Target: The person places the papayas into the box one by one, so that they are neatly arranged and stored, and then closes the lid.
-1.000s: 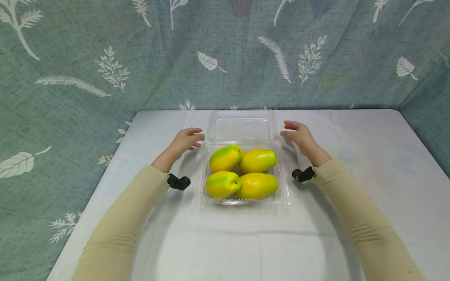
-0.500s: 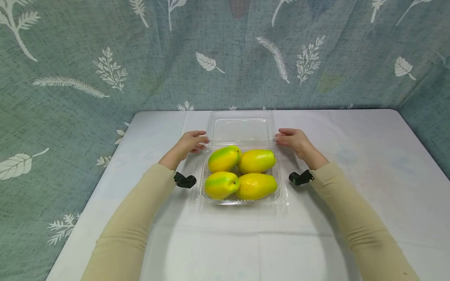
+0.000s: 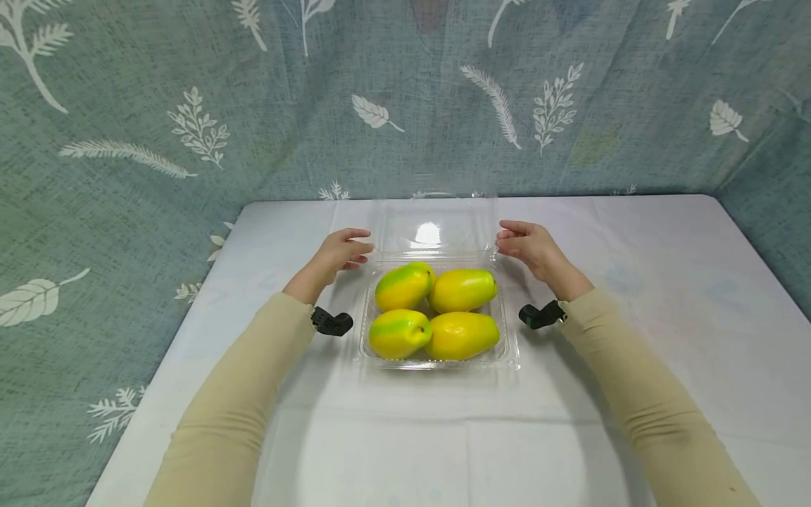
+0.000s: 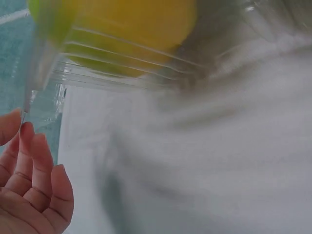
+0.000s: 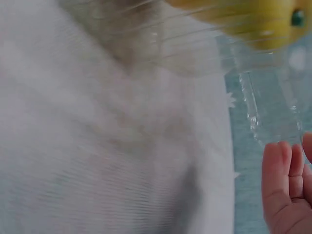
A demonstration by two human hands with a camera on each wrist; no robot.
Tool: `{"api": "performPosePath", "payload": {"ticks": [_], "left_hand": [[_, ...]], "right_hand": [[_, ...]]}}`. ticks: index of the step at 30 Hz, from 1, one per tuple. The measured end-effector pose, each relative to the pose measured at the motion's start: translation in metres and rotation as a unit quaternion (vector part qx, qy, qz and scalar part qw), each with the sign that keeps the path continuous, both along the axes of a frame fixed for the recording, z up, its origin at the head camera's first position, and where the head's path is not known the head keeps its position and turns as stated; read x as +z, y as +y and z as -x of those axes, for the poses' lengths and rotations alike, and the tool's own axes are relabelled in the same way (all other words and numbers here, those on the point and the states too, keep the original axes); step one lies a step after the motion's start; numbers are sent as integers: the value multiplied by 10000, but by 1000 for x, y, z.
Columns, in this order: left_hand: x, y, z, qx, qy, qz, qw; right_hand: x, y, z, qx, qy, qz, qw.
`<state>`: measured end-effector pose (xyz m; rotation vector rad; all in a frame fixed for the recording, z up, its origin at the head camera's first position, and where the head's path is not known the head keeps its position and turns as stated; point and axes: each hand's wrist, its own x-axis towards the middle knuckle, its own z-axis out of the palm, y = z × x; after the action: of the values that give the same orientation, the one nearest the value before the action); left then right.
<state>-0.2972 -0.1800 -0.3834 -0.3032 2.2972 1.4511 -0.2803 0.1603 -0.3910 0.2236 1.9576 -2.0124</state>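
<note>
A clear plastic clamshell box (image 3: 437,365) stands on the white tabletop with several yellow-green mangoes (image 3: 464,336) in its base. Its hinged lid (image 3: 437,220) is tilted up at the back, with a bright glare on it. At the lid's left edge is my left hand (image 3: 334,255); the left wrist view shows thumb (image 4: 9,127) and forefinger pinching that edge. My right hand (image 3: 535,252) holds the opposite edge of the lid, fingertips (image 5: 278,156) against it in the right wrist view, its thumb partly cut off by the frame.
White cloth covers the table (image 3: 412,451), whose far edge meets a green-blue curtain (image 3: 431,127) with white leaf prints. More of this curtain hangs at the left and right. A black wrist camera (image 3: 332,322) sits at the left cuff, another (image 3: 541,315) at the right.
Both hands have moved inward to the lid's side edges. The lid, lying flat behind the base before, has risen and now stands tilted up. The mangoes and base have stayed put.
</note>
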Motion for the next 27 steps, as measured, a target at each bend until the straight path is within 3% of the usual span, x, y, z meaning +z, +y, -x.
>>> {"api": "performPosePath", "payload": {"ticks": [6,12,19,27], "left_hand": [[20,1,2,-18,52,271,9996],[47,0,-2,-392,336,401,9979],[73,-3,-16,-831,610,529,9933],[91,-9,-42,-1261,1054,555,9848]], "right_hand": [[20,3,-2,281,406,-334,9982],[47,8,-5,457,818,-682,9933],[76,15,-20,484,1309,-1045,9847],[97,18,-46,552,1980,-1427,9682]]}}
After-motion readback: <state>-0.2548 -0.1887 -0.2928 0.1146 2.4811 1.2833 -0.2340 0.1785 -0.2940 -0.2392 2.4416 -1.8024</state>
